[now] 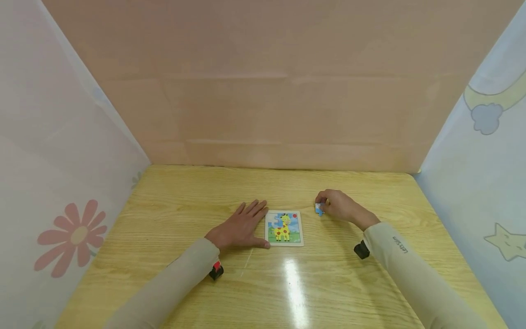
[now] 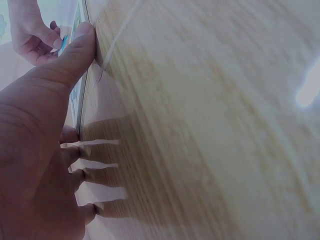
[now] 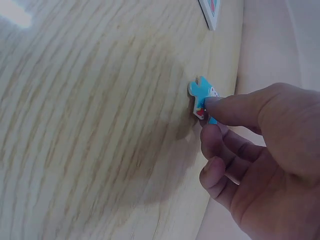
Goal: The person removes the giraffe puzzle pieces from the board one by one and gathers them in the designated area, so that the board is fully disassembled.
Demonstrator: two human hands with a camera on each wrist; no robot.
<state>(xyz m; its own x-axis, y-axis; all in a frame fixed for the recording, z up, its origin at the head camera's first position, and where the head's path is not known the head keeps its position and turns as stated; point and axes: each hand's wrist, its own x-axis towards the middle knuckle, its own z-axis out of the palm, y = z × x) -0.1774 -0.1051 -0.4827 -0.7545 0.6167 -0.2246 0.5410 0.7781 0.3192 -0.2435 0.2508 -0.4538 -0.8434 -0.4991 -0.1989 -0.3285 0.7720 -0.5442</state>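
Observation:
A square puzzle board with a yellow giraffe picture lies on the table; a pale gap shows at its upper left. My left hand rests flat beside the board's left edge, fingers spread, with the thumb at the lower left corner and the index fingertip near the upper left one. To the right of the board, my right hand pinches a small blue puzzle piece between thumb and fingers. The piece has a rounded knob and a bit of red on it, and is held close over the wood.
The wooden table meets a plain tan backdrop at the back. Patterned side panels stand at left and right. A bright light reflection lies on the wood in front of the board.

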